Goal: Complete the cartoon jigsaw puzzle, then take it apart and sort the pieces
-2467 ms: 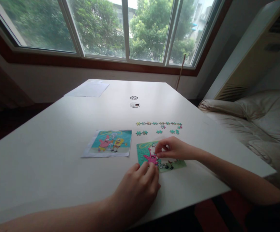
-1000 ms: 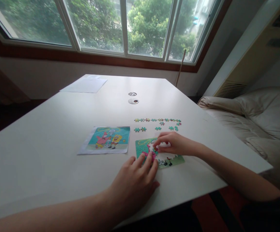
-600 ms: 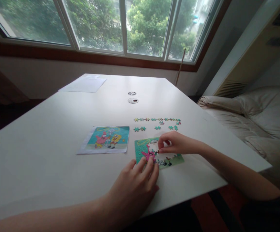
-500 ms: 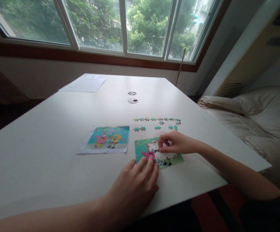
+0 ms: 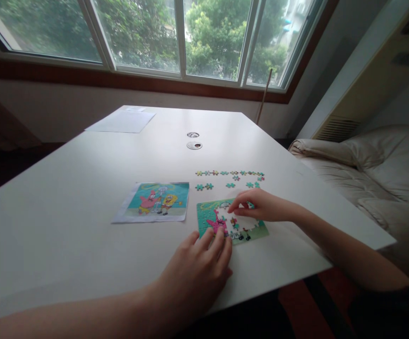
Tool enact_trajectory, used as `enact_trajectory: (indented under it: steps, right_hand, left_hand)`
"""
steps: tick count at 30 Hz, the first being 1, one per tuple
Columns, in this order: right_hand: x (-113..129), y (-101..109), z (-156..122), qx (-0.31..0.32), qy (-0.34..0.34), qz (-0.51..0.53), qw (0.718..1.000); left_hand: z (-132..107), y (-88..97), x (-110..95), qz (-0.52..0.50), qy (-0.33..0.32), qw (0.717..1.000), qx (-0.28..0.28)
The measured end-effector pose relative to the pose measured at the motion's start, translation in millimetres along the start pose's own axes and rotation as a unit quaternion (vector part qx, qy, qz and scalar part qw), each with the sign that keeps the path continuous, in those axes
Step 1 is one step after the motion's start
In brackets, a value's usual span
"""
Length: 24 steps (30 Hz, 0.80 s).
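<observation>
A partly assembled jigsaw puzzle (image 5: 206, 214) lies on the table, showing a pink starfish figure and a white gap in its middle. Across its lower left edge rests my left hand (image 5: 200, 263), open, its fingertips flat on the board. My right hand (image 5: 257, 205) hovers over the upper part of the gap, its index finger pointing down and thumb a little apart, with nothing visible between them. Just below those fingertips, a loose puzzle piece (image 5: 233, 222) sits inside the gap. My right hand hides part of the puzzle's upper right.
Several loose puzzle pieces (image 5: 230, 185) lie in rows beyond the puzzle. To its left is a printed reference picture (image 5: 158, 200). Farther off on the white table (image 5: 84, 188) are two round inserts (image 5: 194, 145) and a paper sheet (image 5: 123, 121). A sofa (image 5: 384, 165) stands at right.
My right hand has let go of a puzzle piece, which now lies in the gap, and its fingers have risen slightly away. My left hand has stayed in place.
</observation>
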State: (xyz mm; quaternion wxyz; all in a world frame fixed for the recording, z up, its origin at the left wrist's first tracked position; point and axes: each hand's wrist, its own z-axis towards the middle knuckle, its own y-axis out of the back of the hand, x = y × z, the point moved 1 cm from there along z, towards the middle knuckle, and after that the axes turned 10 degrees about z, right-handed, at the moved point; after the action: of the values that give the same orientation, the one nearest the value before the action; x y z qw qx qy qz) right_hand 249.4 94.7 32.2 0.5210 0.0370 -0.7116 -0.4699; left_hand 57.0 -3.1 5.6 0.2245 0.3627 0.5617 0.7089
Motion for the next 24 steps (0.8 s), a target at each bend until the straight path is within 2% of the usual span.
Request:
enact_trajectory:
  steps: [5,8,12,17,22,24]
  right_hand:
    - [4.1,-4.8,-0.2,-0.024,-0.028,-0.074,0.997]
    - [6.2,-11.5,-0.2,-0.024,-0.03,-0.075,0.996]
    - [7.7,-12.7,-0.9,0.001,0.002,-0.048,0.999]
    - [7.5,-4.1,-1.5,0.041,0.059,-0.016,0.997]
    - [5.2,-0.5,-3.7,-0.017,0.021,-0.044,0.999]
    - [3.7,-2.2,-4.2,-0.022,0.002,-0.06,0.998]
  left_hand:
    - [-0.2,0.8,-0.2,0.0,-0.001,1.0,-0.001]
    - [-0.2,0.9,-0.4,-0.003,0.002,1.0,-0.003]
    - [0.2,0.6,-0.2,-0.004,-0.001,1.0,-0.001]
    - [0.0,-0.8,0.0,-0.006,-0.001,1.0,-0.005]
    - [-0.6,-0.7,-0.7,-0.003,0.002,1.0,0.0]
    - [-0.4,0.2,-0.9,-0.003,0.0,1.0,0.002]
